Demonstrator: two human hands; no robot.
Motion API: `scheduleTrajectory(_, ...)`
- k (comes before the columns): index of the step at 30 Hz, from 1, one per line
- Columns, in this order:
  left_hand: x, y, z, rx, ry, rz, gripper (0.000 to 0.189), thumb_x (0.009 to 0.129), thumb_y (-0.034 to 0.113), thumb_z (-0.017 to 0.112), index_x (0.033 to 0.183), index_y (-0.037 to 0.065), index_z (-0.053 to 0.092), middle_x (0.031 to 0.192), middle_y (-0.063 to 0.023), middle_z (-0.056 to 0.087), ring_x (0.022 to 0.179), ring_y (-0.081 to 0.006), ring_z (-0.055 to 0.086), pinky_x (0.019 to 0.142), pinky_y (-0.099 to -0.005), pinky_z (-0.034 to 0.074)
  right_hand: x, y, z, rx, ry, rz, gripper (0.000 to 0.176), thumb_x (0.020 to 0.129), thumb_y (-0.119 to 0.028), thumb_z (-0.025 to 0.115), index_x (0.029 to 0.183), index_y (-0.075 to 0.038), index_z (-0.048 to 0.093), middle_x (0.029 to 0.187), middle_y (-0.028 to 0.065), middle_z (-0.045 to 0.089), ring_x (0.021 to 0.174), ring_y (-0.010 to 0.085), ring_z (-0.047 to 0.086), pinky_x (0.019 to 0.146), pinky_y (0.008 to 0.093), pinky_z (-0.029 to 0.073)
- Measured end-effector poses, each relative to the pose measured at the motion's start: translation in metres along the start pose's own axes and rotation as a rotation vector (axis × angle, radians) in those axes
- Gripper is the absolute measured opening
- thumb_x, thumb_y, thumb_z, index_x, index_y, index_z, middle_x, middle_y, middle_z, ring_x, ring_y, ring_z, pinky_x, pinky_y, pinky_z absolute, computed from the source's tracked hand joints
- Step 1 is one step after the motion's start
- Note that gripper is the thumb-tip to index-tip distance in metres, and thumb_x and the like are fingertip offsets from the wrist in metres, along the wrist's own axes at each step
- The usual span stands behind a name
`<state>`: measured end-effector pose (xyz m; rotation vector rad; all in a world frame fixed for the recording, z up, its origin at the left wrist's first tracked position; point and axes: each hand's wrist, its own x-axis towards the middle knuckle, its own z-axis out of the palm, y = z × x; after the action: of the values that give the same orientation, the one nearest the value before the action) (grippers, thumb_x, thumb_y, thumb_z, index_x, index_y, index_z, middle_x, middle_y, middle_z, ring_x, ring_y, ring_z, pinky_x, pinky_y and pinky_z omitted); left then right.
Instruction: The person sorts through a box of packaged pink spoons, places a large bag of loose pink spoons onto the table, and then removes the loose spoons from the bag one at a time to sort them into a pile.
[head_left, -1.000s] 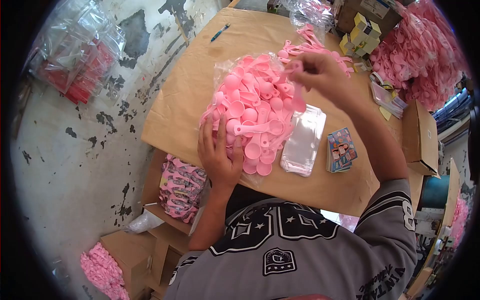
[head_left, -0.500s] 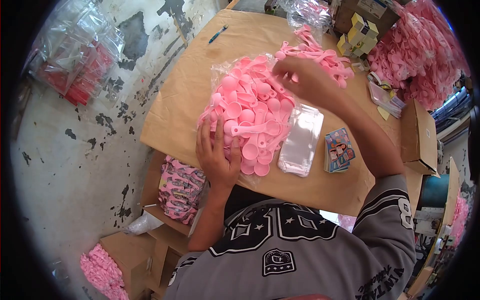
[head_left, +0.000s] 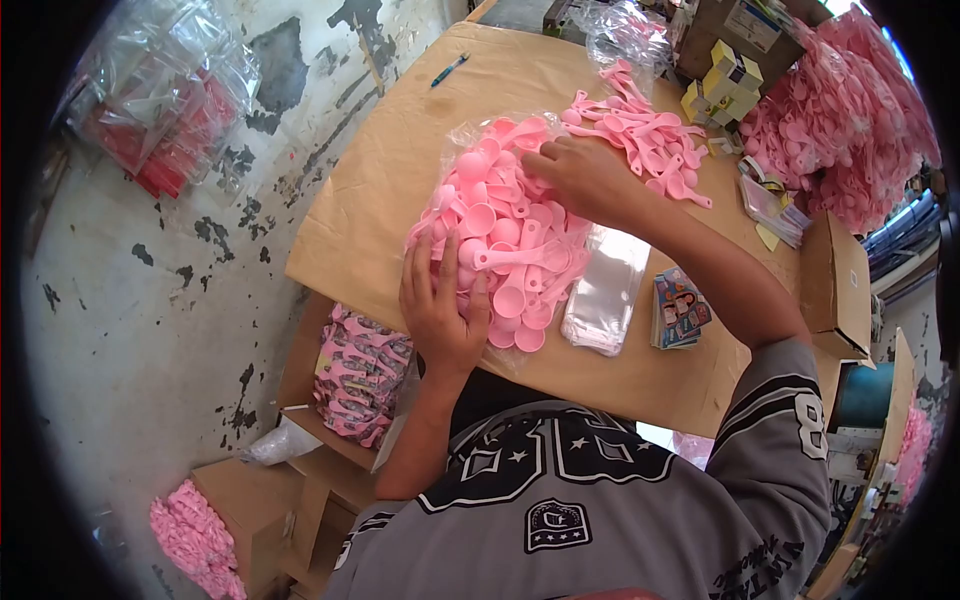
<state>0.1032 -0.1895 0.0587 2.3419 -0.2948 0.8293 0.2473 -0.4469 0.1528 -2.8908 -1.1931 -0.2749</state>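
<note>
A heap of pink measuring spoons (head_left: 510, 255) lies in a clear plastic bag (head_left: 455, 140) on the brown-covered table. Against its near left side rests my left hand (head_left: 440, 315), fingers spread over the spoons and bag. At the heap's upper right is my right hand (head_left: 585, 180), its fingers bent and pressed down among the spoons; their tips are partly hidden, and what they hold cannot be made out. Just beyond it lies a looser group of pink spoons (head_left: 655, 135).
Clear plastic sleeves (head_left: 607, 290) and a stack of printed cards (head_left: 680, 308) lie right of the heap. A pen (head_left: 450, 70) is at the far left. Small yellow boxes (head_left: 725, 85), a carton (head_left: 835, 285) and bagged pink spoons (head_left: 830, 120) stand right. Packed spoons (head_left: 362, 375) fill a box below.
My right hand has moved left and down from between the two groups of spoons onto the bagged heap. My left hand stays at the heap's side. The view has shifted slightly.
</note>
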Motion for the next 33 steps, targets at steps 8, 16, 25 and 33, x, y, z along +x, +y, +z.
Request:
scheduleTrajectory(8,0.000,0.002,0.000,0.013,0.007,0.001,0.062,0.106,0.037,0.065,0.163,0.014,0.059,0.166,-0.0215,0.050,0.152,-0.0450,0.048,0.125,-0.0569,0.038,-0.008,0.000,0.012,0.009,0.104,-0.084,0.047,0.093,-0.006,0.075,0.138,-0.017,0.065,0.129,0.0085,0.069,0.118,0.0298,0.070,0.091,0.0430,0.060)
scheduleTrajectory(16,0.000,0.001,-0.001,0.005,0.008,-0.002,0.063,0.106,0.037,0.065,0.164,0.014,0.058,0.166,-0.0216,0.050,0.152,-0.0456,0.048,0.125,-0.0576,0.038,-0.002,0.016,0.003,0.249,0.283,-0.095,0.020,0.097,-0.008,0.075,0.117,-0.009,0.073,0.112,0.0112,0.074,0.102,0.0317,0.074,0.083,0.0430,0.060)
scheduleTrajectory(25,0.000,0.001,-0.001,0.009,-0.005,-0.007,0.064,0.106,0.038,0.065,0.165,0.015,0.058,0.168,-0.0214,0.049,0.154,-0.0460,0.046,0.125,-0.0574,0.038,-0.040,0.056,-0.060,0.936,0.424,0.326,0.024,0.114,-0.021,0.065,0.120,0.001,0.074,0.099,0.0003,0.074,0.088,0.0055,0.066,0.076,0.0256,0.055)
scheduleTrajectory(33,0.001,0.002,0.000,0.006,0.003,-0.006,0.062,0.106,0.037,0.065,0.164,0.015,0.059,0.167,-0.0212,0.050,0.154,-0.0453,0.047,0.125,-0.0573,0.038,-0.064,0.103,-0.048,-0.098,0.718,0.295,0.024,0.109,-0.016,0.070,0.127,0.000,0.074,0.103,0.0098,0.080,0.087,0.0162,0.074,0.078,0.0326,0.059)
